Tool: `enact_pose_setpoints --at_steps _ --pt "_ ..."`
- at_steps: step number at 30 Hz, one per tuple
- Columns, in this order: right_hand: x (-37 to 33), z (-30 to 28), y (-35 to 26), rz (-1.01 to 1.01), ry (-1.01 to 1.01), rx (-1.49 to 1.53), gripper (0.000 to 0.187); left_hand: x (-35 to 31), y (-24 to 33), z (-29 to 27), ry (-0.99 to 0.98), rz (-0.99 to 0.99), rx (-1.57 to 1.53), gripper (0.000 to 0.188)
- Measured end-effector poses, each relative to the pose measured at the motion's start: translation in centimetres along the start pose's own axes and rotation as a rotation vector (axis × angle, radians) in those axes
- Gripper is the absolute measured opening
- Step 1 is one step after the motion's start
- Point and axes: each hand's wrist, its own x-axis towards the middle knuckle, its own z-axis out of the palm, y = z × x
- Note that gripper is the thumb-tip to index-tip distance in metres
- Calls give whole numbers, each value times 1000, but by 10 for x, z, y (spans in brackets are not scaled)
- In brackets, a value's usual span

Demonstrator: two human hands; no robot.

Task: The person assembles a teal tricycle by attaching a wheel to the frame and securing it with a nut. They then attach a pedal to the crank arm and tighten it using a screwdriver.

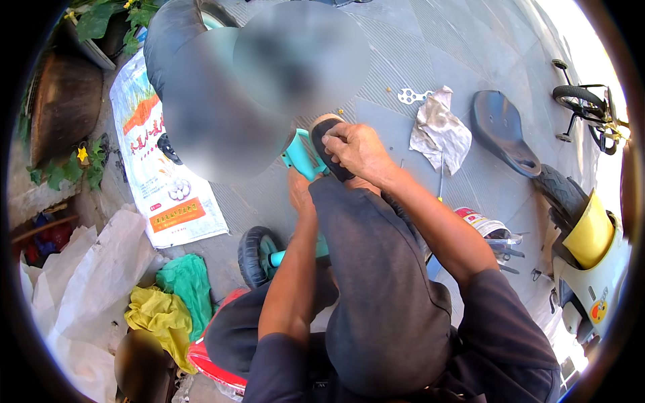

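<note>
My left hand is at a teal plastic or metal frame part, seemingly around its lower end; most of its fingers are hidden behind the part and my raised knee. My right hand is closed in a pinch just over a black shoe with a tan edge, on my raised foot. Whatever those fingers hold, if anything, cannot be made out. Beside my left forearm a small black wheel sits on a teal axle, partly hidden by my arm.
A grey cloth, a flat multi-hole wrench, a screwdriver and a black seat lie to the right. Farther right are a tool bucket and small bike. A printed sack and green bag lie left.
</note>
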Motion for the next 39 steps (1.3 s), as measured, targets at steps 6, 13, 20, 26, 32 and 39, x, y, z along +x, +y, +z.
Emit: enact_pose_setpoints --at_steps 6,13,20,26,32,39 --pt "-2 6 1 45 -16 36 27 16 -23 6 -20 114 -120 45" --pt "-6 -18 4 187 -6 101 26 23 20 -18 -39 -51 125 46" --pt "-11 -33 32 102 96 -116 28 37 28 -25 -103 -36 67 43" --pt "-65 -22 64 186 73 -430 30 61 32 -75 -422 140 274 40" --pt "-89 -29 83 218 -20 -578 30 75 65 -190 -372 359 441 45" --pt "-128 -61 74 278 -124 -702 29 15 -35 -270 -326 146 420 57"
